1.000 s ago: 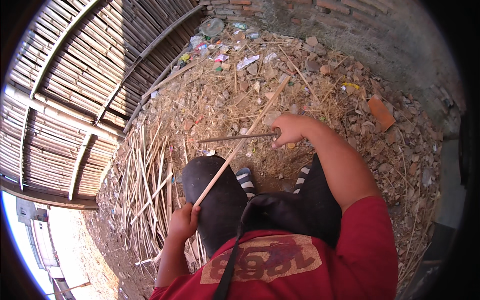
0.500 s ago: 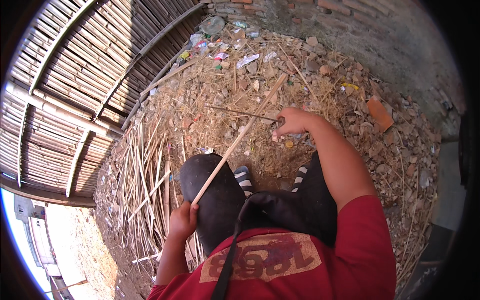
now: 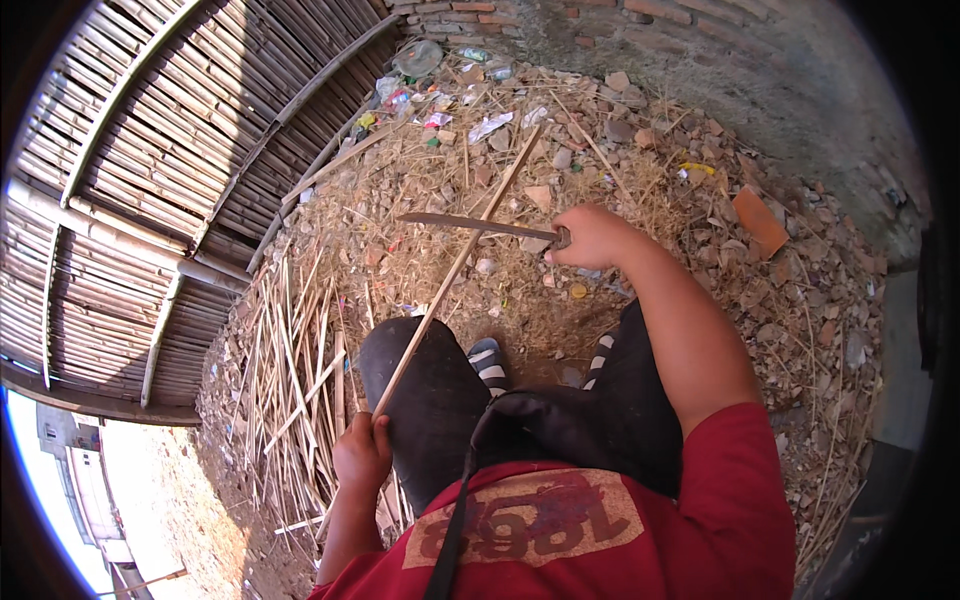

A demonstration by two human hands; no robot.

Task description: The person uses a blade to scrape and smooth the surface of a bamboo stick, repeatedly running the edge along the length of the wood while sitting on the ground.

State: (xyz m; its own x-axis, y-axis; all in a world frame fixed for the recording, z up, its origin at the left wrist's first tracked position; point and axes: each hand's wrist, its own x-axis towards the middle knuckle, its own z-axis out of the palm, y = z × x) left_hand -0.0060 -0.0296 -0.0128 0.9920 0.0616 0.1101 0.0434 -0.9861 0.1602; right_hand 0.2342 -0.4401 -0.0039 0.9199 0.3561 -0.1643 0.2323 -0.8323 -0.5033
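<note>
My left hand [image 3: 362, 453] is closed around the near end of a long, pale bamboo strip [image 3: 435, 302], beside my left knee. The strip slants up and away to the right, passing over the knee, its far end above the rubble. My right hand [image 3: 600, 238] is closed on the handle of a long, dark-bladed knife [image 3: 470, 223]. Its blade points left and crosses the strip in its upper half, with a broad side showing. I cannot tell whether blade and strip touch.
A pile of thin bamboo strips [image 3: 290, 370] lies left of my legs. Stones, straw and litter cover the ground ahead, with a broken orange tile [image 3: 760, 222] at right. A bamboo slat wall [image 3: 150, 130] stands left, and a brick wall [image 3: 690, 50] runs across the back.
The strip's far end has swung left, and my left hand has shifted slightly down and left. The knife has turned, showing more of its blade, and its tip has moved slightly left.
</note>
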